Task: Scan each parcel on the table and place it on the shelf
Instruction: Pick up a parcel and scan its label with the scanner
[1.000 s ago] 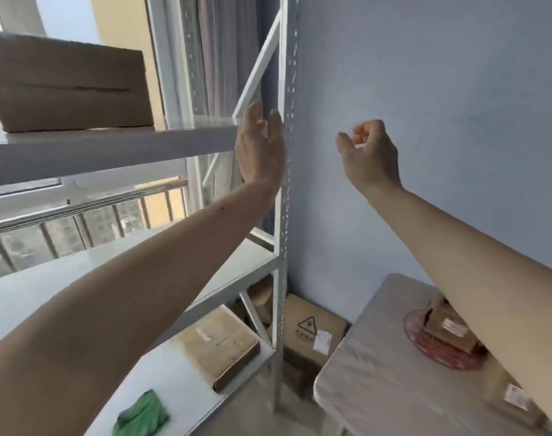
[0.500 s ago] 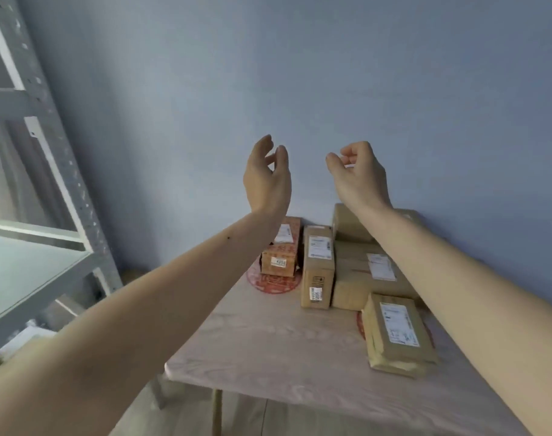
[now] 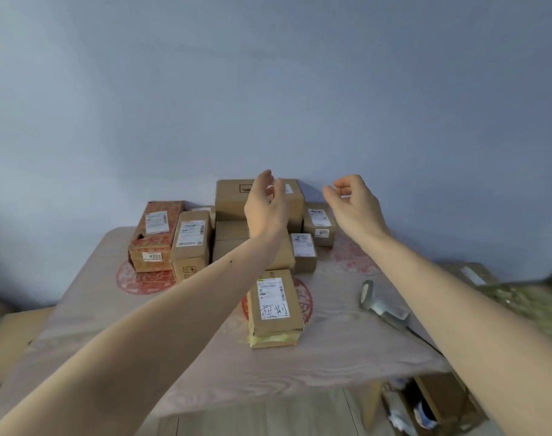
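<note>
Several cardboard parcels stand on the pale wood-grain table (image 3: pixel 331 347). A flat labelled parcel (image 3: pixel 273 306) lies nearest me at the centre. A red-printed box (image 3: pixel 153 237) and a tall brown box (image 3: pixel 191 243) stand at the left, and a large box (image 3: pixel 233 196) sits against the wall. Small labelled boxes (image 3: pixel 319 223) stand to its right. A grey handheld scanner (image 3: pixel 380 305) lies on the table's right side. My left hand (image 3: pixel 265 206) and my right hand (image 3: pixel 355 206) hover above the parcels, fingers loosely curled, holding nothing.
A blue wall rises behind the table. Flat cardboard (image 3: pixel 7 341) lies on the floor at the left. More boxes (image 3: pixel 470 273) and a blurred greenish heap (image 3: pixel 533 303) sit at the right. Clutter (image 3: pixel 425 407) is stored under the table's right end.
The view has swung right, from the white shelf to the table with its parcels. Both empty hands have come down from shelf height to above the boxes.
</note>
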